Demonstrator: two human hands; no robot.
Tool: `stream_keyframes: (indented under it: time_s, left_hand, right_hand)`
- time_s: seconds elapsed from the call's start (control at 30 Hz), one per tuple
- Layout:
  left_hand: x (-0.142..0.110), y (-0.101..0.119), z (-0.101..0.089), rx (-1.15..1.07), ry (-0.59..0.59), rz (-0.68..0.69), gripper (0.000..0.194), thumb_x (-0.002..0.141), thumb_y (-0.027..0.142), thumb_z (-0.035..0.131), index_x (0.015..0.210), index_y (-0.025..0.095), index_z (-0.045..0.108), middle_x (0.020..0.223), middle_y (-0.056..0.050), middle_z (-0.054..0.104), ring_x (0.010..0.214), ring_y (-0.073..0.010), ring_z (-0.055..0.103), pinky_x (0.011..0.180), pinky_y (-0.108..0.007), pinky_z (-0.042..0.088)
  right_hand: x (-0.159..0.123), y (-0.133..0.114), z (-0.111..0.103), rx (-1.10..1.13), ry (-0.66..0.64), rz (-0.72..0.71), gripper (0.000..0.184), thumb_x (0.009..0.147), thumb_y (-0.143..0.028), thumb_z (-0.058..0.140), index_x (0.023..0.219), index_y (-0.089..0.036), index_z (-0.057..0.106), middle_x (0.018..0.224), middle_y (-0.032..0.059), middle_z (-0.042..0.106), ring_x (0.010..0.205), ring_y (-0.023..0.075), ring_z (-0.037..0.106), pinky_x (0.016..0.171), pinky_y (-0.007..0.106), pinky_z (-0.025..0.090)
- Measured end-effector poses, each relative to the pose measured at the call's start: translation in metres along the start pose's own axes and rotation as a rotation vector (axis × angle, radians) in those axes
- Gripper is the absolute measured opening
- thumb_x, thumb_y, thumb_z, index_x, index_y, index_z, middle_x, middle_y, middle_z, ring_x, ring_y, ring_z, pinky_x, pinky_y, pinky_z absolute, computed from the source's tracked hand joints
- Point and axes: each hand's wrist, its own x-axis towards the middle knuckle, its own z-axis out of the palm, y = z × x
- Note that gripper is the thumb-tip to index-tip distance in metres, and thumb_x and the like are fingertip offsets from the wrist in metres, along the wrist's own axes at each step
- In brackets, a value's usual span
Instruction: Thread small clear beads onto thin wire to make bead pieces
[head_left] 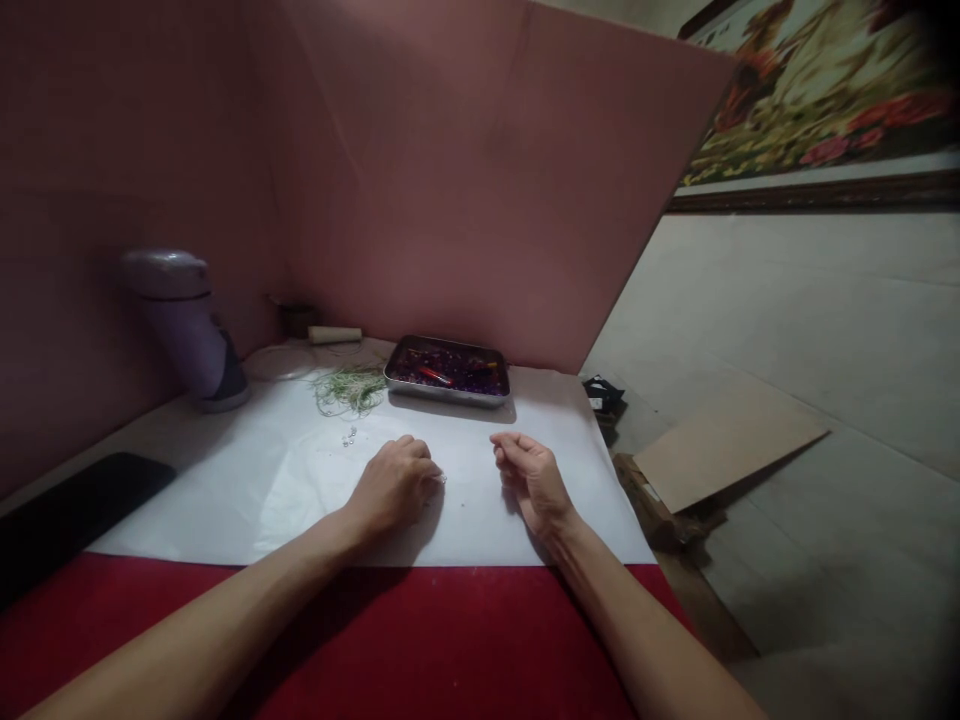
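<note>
My left hand [397,484] is closed above the white sheet [300,490], its thumb and forefinger pinching a small clear, shiny piece [442,479]. To its right, my right hand [534,482] has thumb and forefinger pressed together; whatever lies between them, if anything, is too small to make out. The two hands are apart. Left of and beyond my left hand lie several small clear pieces [349,437]. A tiny dark speck [463,505] rests on the sheet between the hands.
A metal tray [450,398] of dark purple bits holds a red tool [435,375]. Beside it are tangled green strands [350,390] and a pale roll [335,335]. A purple lamp-like object [187,330] stands left, near a black flat object [82,505]. Pink panels [450,180] rise behind.
</note>
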Motion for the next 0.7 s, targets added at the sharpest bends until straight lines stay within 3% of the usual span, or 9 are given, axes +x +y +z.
stream_keyframes:
  time_s: [0.17,0.27,0.4,0.57,0.7]
  left_hand:
    - [-0.001,0.005,-0.002,0.14,-0.103,0.019,0.026,0.075,0.012,0.047,0.079,0.021,0.071,0.077,-0.007,0.065,0.076,-0.0196,0.055,0.071,-0.033,0.035]
    - [-0.001,0.009,-0.007,0.152,-0.107,-0.039,0.022,0.078,0.019,0.048,0.079,0.02,0.07,0.073,-0.007,0.067,0.07,-0.0192,0.057,0.074,-0.037,0.032]
    - [0.0,0.013,-0.014,0.108,-0.059,-0.106,0.022,0.079,0.032,0.051,0.073,0.021,0.069,0.068,-0.005,0.066,0.069,-0.0191,0.055,0.076,-0.039,0.03]
    - [0.002,0.014,-0.018,-0.016,0.114,-0.157,0.011,0.076,0.021,0.056,0.081,0.022,0.066,0.078,-0.003,0.065,0.082,-0.0205,0.051,0.075,-0.036,0.033]
    - [0.003,0.017,-0.016,-0.234,0.161,-0.064,0.018,0.079,0.017,0.052,0.091,0.021,0.065,0.084,-0.004,0.066,0.085,-0.0194,0.049,0.077,-0.034,0.037]
  right_hand:
    - [-0.001,0.005,0.004,-0.088,-0.094,-0.052,0.026,0.069,-0.03,0.067,0.089,-0.016,0.058,0.057,-0.0037,0.055,0.041,0.0045,0.03,0.033,0.016,0.019]
    - [-0.001,0.007,0.005,-0.155,-0.147,-0.103,0.028,0.074,-0.029,0.063,0.097,-0.018,0.051,0.06,-0.0025,0.06,0.041,0.006,0.03,0.034,0.017,0.019]
    - [-0.003,0.007,0.005,-0.282,-0.18,-0.146,0.027,0.077,-0.027,0.059,0.1,-0.019,0.045,0.064,-0.0021,0.062,0.043,0.0066,0.033,0.037,0.017,0.026]
    - [-0.009,0.007,0.008,-0.375,-0.238,-0.173,0.031,0.078,-0.027,0.058,0.103,-0.021,0.042,0.065,-0.0025,0.062,0.052,0.0109,0.047,0.042,0.02,0.036]
    - [-0.014,0.007,0.012,-0.425,-0.27,-0.188,0.03,0.078,-0.026,0.057,0.104,-0.021,0.043,0.064,-0.0036,0.062,0.052,0.0105,0.048,0.049,0.022,0.038]
